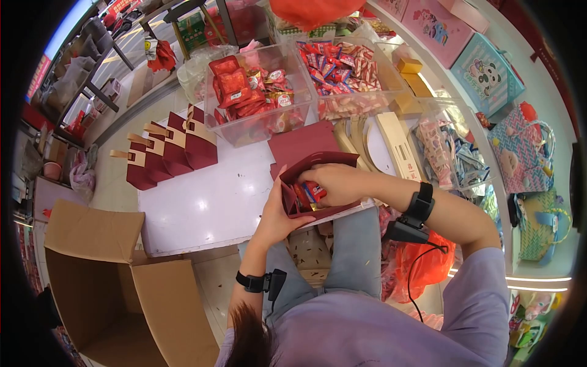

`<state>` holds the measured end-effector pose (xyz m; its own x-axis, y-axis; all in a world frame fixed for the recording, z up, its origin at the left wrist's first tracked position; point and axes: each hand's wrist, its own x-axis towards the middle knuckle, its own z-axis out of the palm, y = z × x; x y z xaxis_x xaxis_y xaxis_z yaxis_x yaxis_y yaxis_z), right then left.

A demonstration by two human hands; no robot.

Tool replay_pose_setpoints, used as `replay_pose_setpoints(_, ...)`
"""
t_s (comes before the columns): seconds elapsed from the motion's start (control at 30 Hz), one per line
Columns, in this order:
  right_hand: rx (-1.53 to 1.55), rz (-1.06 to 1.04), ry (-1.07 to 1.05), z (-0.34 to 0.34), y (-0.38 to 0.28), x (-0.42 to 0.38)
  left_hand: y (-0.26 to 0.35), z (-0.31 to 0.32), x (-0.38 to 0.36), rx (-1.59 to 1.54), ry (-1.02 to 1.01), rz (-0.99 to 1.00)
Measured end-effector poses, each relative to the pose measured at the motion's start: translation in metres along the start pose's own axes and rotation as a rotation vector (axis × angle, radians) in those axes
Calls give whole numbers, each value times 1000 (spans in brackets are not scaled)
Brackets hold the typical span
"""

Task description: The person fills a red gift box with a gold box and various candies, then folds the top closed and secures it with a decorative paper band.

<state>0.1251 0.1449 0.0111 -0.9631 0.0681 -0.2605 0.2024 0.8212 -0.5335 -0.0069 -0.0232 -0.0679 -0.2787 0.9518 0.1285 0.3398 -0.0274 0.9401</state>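
Observation:
An open maroon gift box [324,160] is tilted toward me at the table's front edge. My left hand [269,215] grips its left side, the thumb along the near edge. My right hand [342,183] reaches inside with bent fingers closed on a red and blue candy packet [313,191]; its fingertips are partly hidden. More wrapped packets lie in the box beneath. Behind it a flat maroon box piece [302,144] rests on the table. To the right lie beige strap strips [362,144] and a pale printed stack of strips [398,144].
Several finished maroon boxes with beige handles [174,147] stand in a row on the white table [208,211]. Clear bins of red packets [260,119] and mixed candy [354,101] stand behind. A bin of blue-wrapped sweets [465,153] is right. An open carton [165,293] sits at lower left.

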Motion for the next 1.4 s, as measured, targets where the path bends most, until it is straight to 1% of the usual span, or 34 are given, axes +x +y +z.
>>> replay_pose_setpoints(0.03,0,-1,1,0,1,2,0,0,0,-8,-6,-1)
replay_pose_setpoints(0.1,192,70,-68,-1,1,6,1,0,0,-16,-14,-2)
replay_pose_setpoints(0.13,193,70,-66,2,0,6,3,-1,0,1,-12,-11)
replay_pose_setpoints(0.2,297,123,59,10,-5,3,6,-2,0,19,-9,-19)
replay_pose_setpoints(0.3,335,100,102,6,-10,-4,6,-2,0,10,0,13)
replay_pose_setpoints(0.43,291,74,75,-10,-18,-23,12,-1,-2,6,34,33)
replay_pose_setpoints(0.5,148,43,-36,-8,-21,-32,14,0,-3,6,42,23)
replay_pose_setpoints(0.53,136,-36,-37,-7,-19,-36,14,1,-4,-54,16,-23)
replay_pose_setpoints(0.57,137,-36,-39,-5,-21,-37,13,1,-5,-115,-10,-68)
replay_pose_setpoints(0.6,168,-76,-71,-5,-27,-39,12,2,-7,-117,-9,-71)
replay_pose_setpoints(0.63,199,-114,-103,-5,-33,-42,11,3,-9,-41,34,-21)
replay_pose_setpoints(0.67,155,-69,-173,-1,-41,-45,9,3,-10,34,77,28)
replay_pose_setpoints(0.7,156,-68,-178,8,-44,-49,7,4,-11,31,79,24)
replay_pose_setpoints(0.77,-215,-172,5,24,-45,-60,4,5,-13,70,82,95)
replay_pose_setpoints(0.8,-266,-199,49,22,-49,-63,3,5,-13,67,82,91)
replay_pose_setpoints(0.83,-265,-198,45,17,-52,-65,4,5,-13,92,98,113)
replay_pose_setpoints(0.9,-416,-149,-37,2,-58,-71,2,4,-13,117,113,133)
replay_pose_setpoints(0.93,-414,-149,-39,4,-53,-68,-2,3,-12,146,98,114)
replay_pose_setpoints(1.0,221,-198,35,8,-38,-61,-1,2,-10,174,79,95)
replay_pose_setpoints(1.03,222,-196,35,2,-32,-55,5,1,-9,121,65,57)
replay_pose_setpoints(1.1,284,38,-8,-9,-23,-43,8,0,-6,68,52,17)
replay_pose_setpoints(1.13,130,37,94,-3,-14,-39,8,1,-4,80,52,13)
replay_pose_setpoints(1.17,132,37,94,-3,-12,-38,8,1,-3,91,52,9)
replay_pose_setpoints(1.23,135,231,16,-13,-24,-33,10,1,-3,78,50,-18)
replay_pose_setpoints(1.3,109,218,32,-9,-24,-31,8,0,-2,63,49,-41)
replay_pose_setpoints(1.37,22,-2,193,-17,-29,-35,2,-1,-2,178,66,-36)
replay_pose_setpoints(1.4,54,-28,365,-24,-35,-41,3,-1,-1,176,64,-36)
